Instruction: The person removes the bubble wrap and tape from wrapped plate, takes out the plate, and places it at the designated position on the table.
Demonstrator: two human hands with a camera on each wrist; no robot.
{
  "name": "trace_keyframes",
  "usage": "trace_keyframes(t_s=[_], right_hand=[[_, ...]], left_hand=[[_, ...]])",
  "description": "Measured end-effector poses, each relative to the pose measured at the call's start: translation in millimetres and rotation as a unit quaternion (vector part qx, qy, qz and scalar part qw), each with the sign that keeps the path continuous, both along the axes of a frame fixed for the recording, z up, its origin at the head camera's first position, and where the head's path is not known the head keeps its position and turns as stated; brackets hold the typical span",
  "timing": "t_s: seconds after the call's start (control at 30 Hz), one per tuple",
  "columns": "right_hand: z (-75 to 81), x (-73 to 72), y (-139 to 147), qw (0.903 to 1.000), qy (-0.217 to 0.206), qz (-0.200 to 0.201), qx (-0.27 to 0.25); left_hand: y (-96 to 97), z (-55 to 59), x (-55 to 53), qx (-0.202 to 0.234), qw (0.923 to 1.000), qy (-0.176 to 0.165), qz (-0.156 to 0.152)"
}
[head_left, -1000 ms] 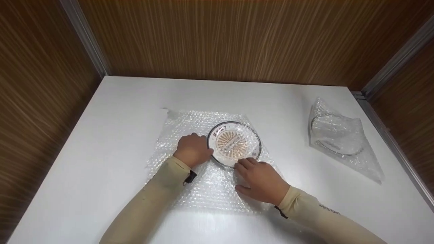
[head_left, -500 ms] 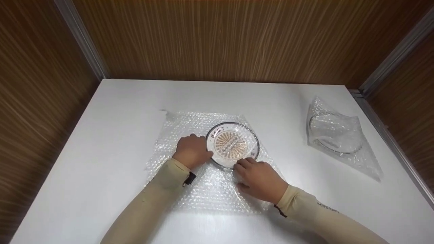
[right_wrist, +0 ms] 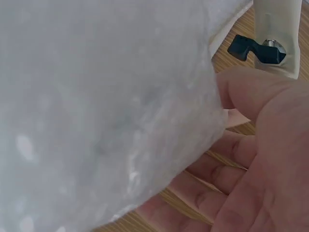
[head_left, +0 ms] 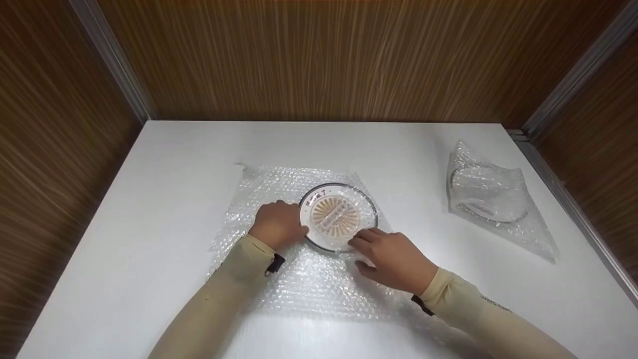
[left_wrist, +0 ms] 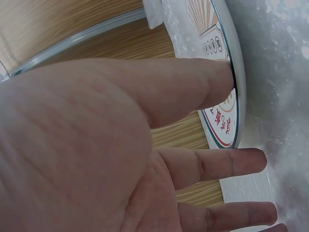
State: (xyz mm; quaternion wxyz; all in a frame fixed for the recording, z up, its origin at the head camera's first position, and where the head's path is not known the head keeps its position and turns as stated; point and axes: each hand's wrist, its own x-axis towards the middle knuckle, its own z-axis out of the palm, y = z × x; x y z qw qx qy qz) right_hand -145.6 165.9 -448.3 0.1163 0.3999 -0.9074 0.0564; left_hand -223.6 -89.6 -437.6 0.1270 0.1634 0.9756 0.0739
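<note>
A round plate [head_left: 319, 204] with a dark rim and an orange sunburst lies face up on a sheet of bubble wrap [head_left: 309, 279]. A clear flap of the wrap covers its right part. At the plate's left rim is my left hand [head_left: 279, 224]; in the left wrist view its thumb [left_wrist: 212, 82] rests on the rim and the fingers [left_wrist: 236, 162] reach straight out to the wrap. By the lower right rim, my right hand [head_left: 394, 257] holds the flap's edge. In the right wrist view the bubble wrap [right_wrist: 120, 106] hides those fingertips.
A second plate-shaped bundle in bubble wrap [head_left: 491, 192] lies at the right of the white table [head_left: 164, 199]. Wood-grain walls [head_left: 319, 60] with metal corner strips [head_left: 112, 60] enclose the table at the back and both sides.
The head view has tilted and shifted a little. My right hand has moved slightly to the right relative to the plate. My left hand stays at the left rim.
</note>
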Motion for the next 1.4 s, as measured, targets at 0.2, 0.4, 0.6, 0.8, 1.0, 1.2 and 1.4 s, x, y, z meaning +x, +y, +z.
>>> trace_keyframes(t_s=[0.2,0.4,0.6,0.8,1.0,1.2,1.4], right_hand=[[12.1,-4.7,16,0.9988,0.019,-0.017,-0.042],[23.6,-10.7,34,0.9935,0.049,-0.063,-0.082],[23.3,-16.7,49,0.9848,0.064,-0.096,-0.130],[23.2,-23.1,65,0.9786,0.091,-0.102,-0.154],[22.9,-28.9,86,0.9690,0.082,-0.150,-0.178],[22.8,-35.7,113,0.9546,0.043,-0.222,-0.195],[31.2,-43.5,136,0.9423,-0.012,-0.262,-0.208]], left_hand=[[0.7,-0.5,-0.9,-0.008,0.9999,-0.005,0.009],[-0.2,0.9,0.1,-0.002,0.9999,-0.003,0.012],[-0.3,0.1,-0.7,-0.007,0.9999,-0.005,0.012],[-1.0,0.1,-2.1,-0.001,0.9999,-0.005,0.010],[-1.1,0.5,-1.8,0.009,0.9998,-0.007,0.015],[-0.3,-0.6,-2.3,0.011,0.9998,-0.007,0.014],[-1.5,0.8,-1.5,0.020,0.9997,0.000,0.012]])
